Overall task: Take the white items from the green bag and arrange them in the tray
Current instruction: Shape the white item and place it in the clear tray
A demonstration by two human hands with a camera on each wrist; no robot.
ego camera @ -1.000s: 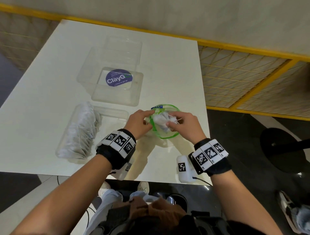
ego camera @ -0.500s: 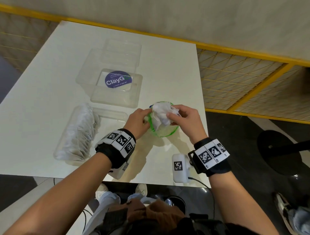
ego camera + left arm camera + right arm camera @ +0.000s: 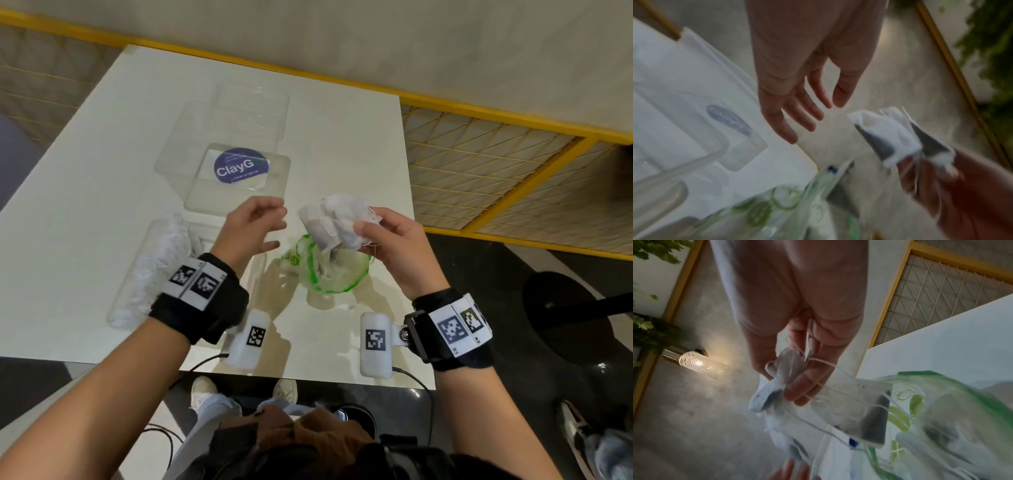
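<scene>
The right hand (image 3: 394, 246) grips a bunch of white sachets (image 3: 337, 219) above the green bag (image 3: 325, 270) on the bench; the left hand (image 3: 248, 228) is open and holds nothing. Their loose strings may tangle and drag extra sachets out, away from the tray (image 3: 150, 270)

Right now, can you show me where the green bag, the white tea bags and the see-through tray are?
green bag (image 3: 349, 279): head view, on its green rim.
white tea bags (image 3: 337, 219): head view, middle of the bunch held up.
tray (image 3: 120, 313): head view, near-left clear wall.
</scene>
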